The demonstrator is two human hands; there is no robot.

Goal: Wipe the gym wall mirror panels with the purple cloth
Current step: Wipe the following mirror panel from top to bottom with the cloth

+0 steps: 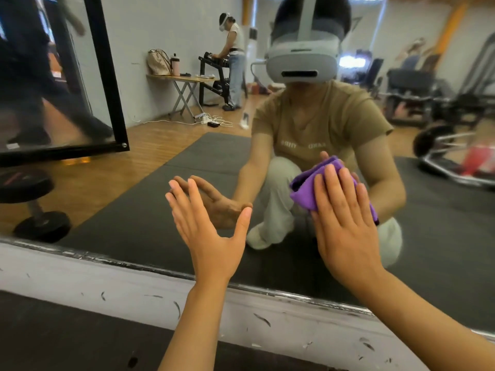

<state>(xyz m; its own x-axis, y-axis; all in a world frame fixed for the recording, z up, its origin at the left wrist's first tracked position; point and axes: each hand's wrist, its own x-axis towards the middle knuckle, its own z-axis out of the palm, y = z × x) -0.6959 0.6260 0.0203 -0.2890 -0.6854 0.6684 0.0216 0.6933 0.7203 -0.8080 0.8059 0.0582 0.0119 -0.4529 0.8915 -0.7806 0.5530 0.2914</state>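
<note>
Mirror (160,162) reflection blurred; right hand (345,226) flat, half hiding purple cloth (308,186); left hand (209,231) spread wide.

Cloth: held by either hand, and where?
Right hand presses the cloth flat on the mirror, fingers straight over its middle; no curled grip. Left hand is bare.

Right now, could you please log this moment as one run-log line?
phase: wiping | right hand: flat, pressing purple cloth on mirror | left hand: open, fingertips at glass
</note>
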